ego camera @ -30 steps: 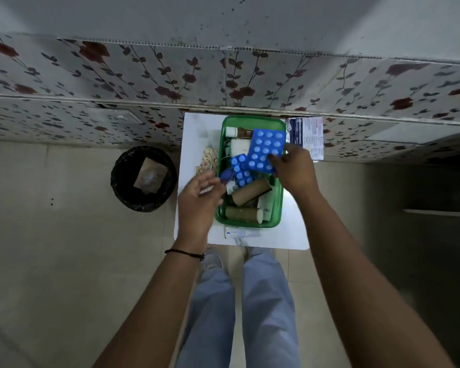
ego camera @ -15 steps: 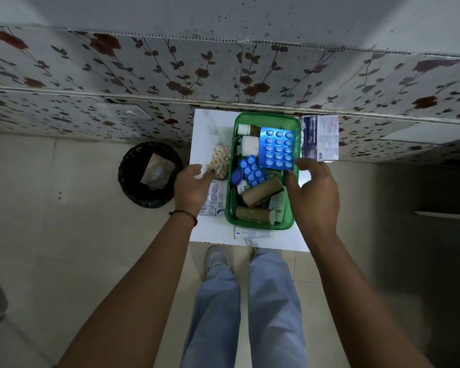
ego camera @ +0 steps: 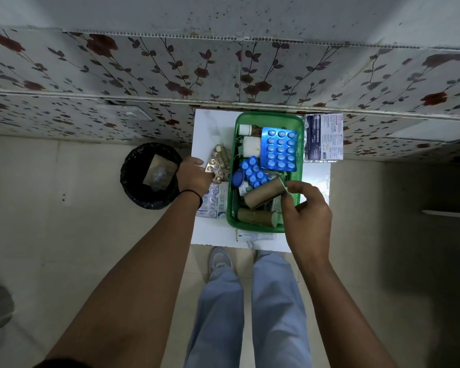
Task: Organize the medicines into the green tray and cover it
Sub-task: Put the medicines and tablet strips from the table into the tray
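Note:
The green tray (ego camera: 268,117) stands on a small white table (ego camera: 210,128). It holds a large blue blister pack (ego camera: 278,149), a smaller blue blister pack (ego camera: 254,171), two brown rolls (ego camera: 263,195), a small bottle (ego camera: 246,129) and white gauze (ego camera: 251,146). Left of the tray lie gold blister strips (ego camera: 219,162). My left hand (ego camera: 193,177) closes its fingers on their near end. A silver blister strip (ego camera: 215,201) lies under that wrist. My right hand (ego camera: 307,208) hovers over the tray's near right corner, thumb and forefinger pinched beside the upper roll; I cannot tell whether anything is between them.
A printed dressing packet (ego camera: 323,138) lies on the table right of the tray. A thin white box (ego camera: 255,237) sits at the tray's near side. A black waste bin (ego camera: 150,176) stands on the floor at the left. A flowered wall runs behind the table.
My right hand has let go of the large blue blister pack, which now lies in the tray, and drawn back toward me. My left hand has moved onto the gold strips.

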